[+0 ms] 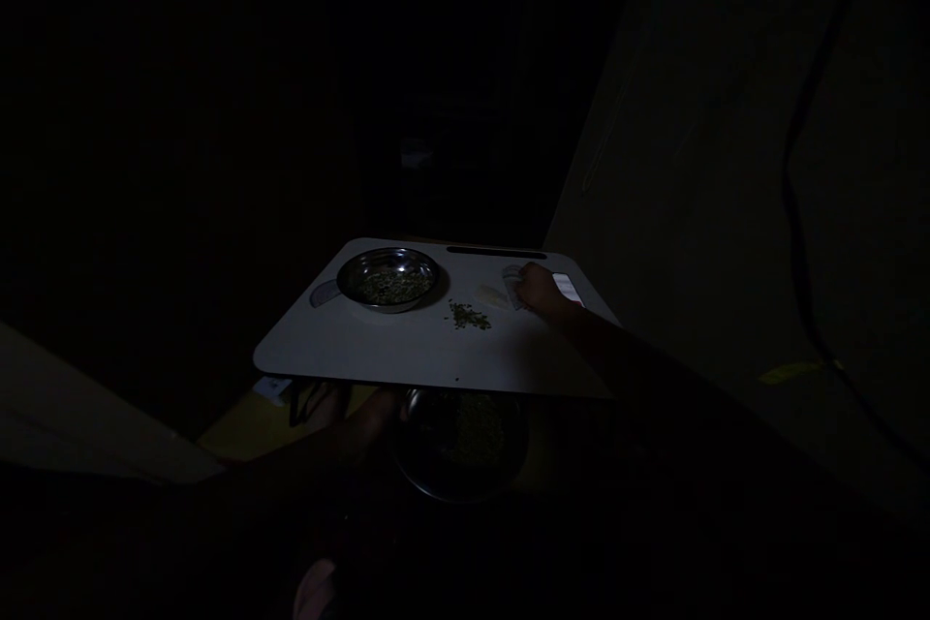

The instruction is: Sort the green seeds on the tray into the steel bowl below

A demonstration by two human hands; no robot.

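The picture is very dark. On a white low table [363,349] sits a steel bowl [349,286] with small green and pale pieces inside. To its right lies a loose pile of small green pieces [469,316], with a pale flat patch [492,295] just past it. My right hand [539,289] is closed on the tabletop beside a grey printed mark [512,286]; whatever its fingers hold is hidden. Below the table's near edge, my left hand [374,415] is by the rim of a second, wider steel bowl [421,480] holding green pieces. Its fingers are lost in shadow.
A lit phone-like screen [568,289] lies right of my right hand. A dark slot [496,253] runs along the table's far edge. To the right rises a wall [697,242] with a dark cable [791,213]. Something yellow [247,426] shows under the table at left.
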